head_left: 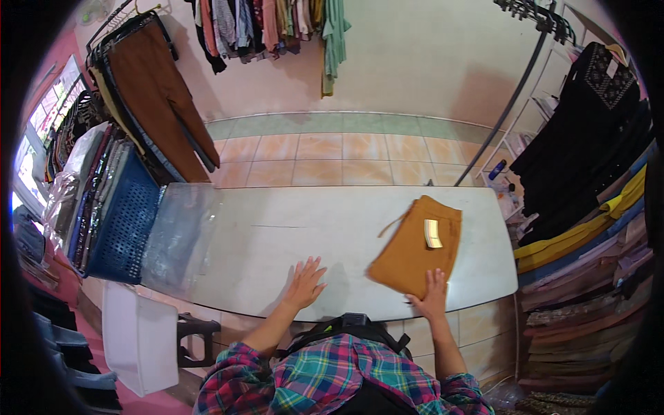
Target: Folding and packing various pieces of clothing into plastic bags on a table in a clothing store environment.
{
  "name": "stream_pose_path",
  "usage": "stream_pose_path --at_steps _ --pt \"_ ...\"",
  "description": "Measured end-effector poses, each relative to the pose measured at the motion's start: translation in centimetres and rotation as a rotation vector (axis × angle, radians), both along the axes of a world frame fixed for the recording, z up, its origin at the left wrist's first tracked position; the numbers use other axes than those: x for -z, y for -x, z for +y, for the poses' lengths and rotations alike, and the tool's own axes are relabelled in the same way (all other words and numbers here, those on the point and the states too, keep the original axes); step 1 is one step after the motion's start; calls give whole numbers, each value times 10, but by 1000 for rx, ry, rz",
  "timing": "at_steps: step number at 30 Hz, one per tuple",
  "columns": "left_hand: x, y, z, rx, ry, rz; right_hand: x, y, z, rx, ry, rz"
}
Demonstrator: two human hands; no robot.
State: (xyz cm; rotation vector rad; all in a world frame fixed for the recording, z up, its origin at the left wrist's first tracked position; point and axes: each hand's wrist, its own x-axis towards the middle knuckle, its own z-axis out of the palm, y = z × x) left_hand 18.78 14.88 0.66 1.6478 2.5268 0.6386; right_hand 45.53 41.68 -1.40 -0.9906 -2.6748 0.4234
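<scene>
A folded mustard-brown pair of trousers [412,252] lies on the right part of the white table [277,242], its waistband toward the far side and a drawstring sticking out to the left. A pale gold tag [433,234] rests on its upper part. My right hand [431,297] is on the near edge of the trousers, fingers stretched out over the cloth. To the left, my left hand [304,285] is held flat near the table's front edge, fingers spread, with nothing in it.
Clear plastic bags [181,235] lie at the table's left end beside a blue basket [124,218] of packed garments. A white bin [138,339] stands lower left. Brown trousers [152,90] hang at far left. Stacked cloth [588,325] and a black garment [574,138] are at right.
</scene>
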Motion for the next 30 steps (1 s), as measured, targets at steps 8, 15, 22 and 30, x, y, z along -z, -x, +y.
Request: stream_pose_path --at_steps 8,15,22,30 --pt "-2 112 -198 -533 -258 76 5 32 -53 363 -3 -96" --pt "22 231 -300 -979 -444 73 11 57 -105 486 74 -150" --pt "50 259 -308 -860 75 -55 10 56 -106 522 112 -271" --pt "14 297 -333 -857 -379 -423 11 61 -105 519 150 -325"
